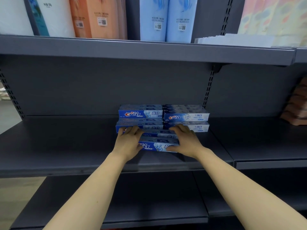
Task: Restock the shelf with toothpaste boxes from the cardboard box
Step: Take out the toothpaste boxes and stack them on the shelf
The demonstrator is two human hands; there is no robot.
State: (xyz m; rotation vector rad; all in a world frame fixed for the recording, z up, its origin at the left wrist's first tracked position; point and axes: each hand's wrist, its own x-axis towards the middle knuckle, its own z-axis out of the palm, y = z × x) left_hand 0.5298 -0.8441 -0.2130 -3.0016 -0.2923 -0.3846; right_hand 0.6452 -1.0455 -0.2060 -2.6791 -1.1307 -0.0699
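Observation:
On the dark grey middle shelf [66, 146] stand stacked blue Crest toothpaste boxes: a left stack [140, 114] and a paler right stack [186, 116]. In front of them lie two more blue boxes, the nearest one [157, 146] with its logo facing me. My left hand [128, 141] grips the left end of these front boxes, fingers lying over their tops. My right hand [183, 141] holds the right end, thumb on the front face. The cardboard box is out of view.
The upper shelf [149, 50] carries tall white, orange and light-blue packs [167, 19] and a white stack at right. A brownish item [295, 107] sits on the neighbouring bay at right. A lower grey shelf [149, 205] runs beneath my forearms.

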